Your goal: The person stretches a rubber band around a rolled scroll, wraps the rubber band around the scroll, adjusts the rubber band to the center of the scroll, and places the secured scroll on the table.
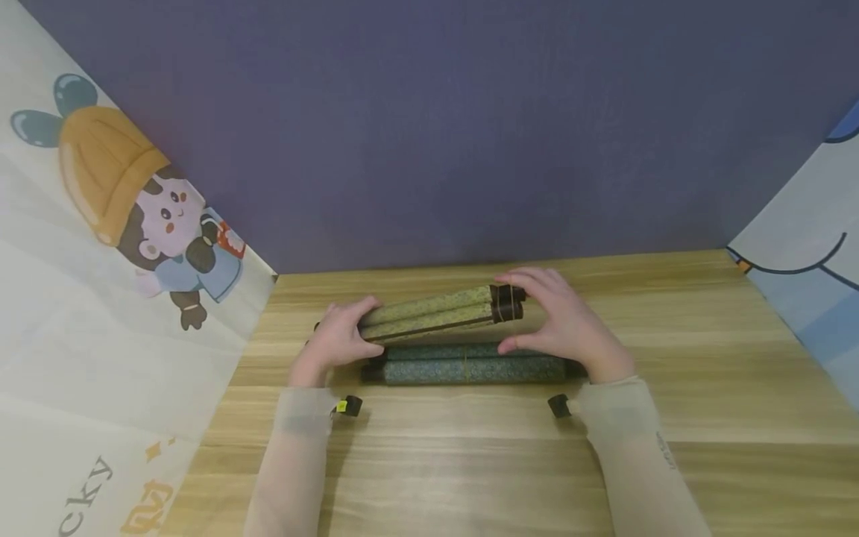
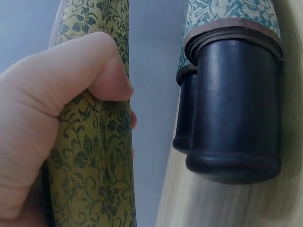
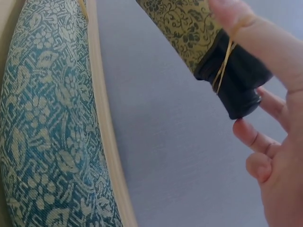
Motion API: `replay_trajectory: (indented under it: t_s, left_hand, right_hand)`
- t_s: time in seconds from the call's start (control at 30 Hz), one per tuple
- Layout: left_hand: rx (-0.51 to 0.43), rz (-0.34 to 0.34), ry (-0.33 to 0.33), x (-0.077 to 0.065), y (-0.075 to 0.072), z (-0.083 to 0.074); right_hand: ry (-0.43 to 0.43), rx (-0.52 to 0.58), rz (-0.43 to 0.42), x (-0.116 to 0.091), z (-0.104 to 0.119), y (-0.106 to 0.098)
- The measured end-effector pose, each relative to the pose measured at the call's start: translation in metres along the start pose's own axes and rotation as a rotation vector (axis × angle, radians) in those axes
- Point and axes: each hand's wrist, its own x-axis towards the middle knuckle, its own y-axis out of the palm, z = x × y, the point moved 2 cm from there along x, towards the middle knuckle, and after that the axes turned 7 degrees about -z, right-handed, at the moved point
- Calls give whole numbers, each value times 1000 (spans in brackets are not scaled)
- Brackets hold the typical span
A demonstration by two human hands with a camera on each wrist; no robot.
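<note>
My left hand (image 1: 335, 332) grips a pair of hanging scrolls (image 1: 429, 309) in yellow-green floral brocade, raised and tilted with the right end higher. In the left wrist view the thumb presses across the brocade. Around the black knobs (image 3: 239, 94) at the scrolls' right end runs a thin yellowish rubber band (image 3: 222, 66), which also seems to pass over a digit. My right hand (image 1: 560, 317) is spread at these knobs; one fingertip touches a knob from below in the right wrist view. Teal brocade scrolls (image 1: 476, 371) lie on the table in front.
The wooden table (image 1: 456, 462) runs back to a dark blue-grey panel (image 1: 470, 134). White printed sheets rise at the left (image 1: 54, 298) and right (image 1: 798, 216). Small black cameras (image 1: 350, 406) sit by both wrists. A band wraps the middle of the teal scrolls.
</note>
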Motion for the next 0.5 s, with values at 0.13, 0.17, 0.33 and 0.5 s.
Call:
replay_trajectory:
  t_s: [0.13, 0.17, 0.33, 0.5]
  left_hand:
    - [25, 2, 3, 1, 0, -2]
    - [33, 0, 6, 1, 0, -2]
    - [56, -13, 30, 1, 0, -3]
    - [70, -20, 44, 1, 1, -3]
  right_hand:
    - [0, -50, 22, -1, 2, 3]
    - [-3, -60, 26, -1, 2, 4]
    - [-12, -76, 36, -2, -1, 8]
    - [-28, -60, 27, -3, -3, 11]
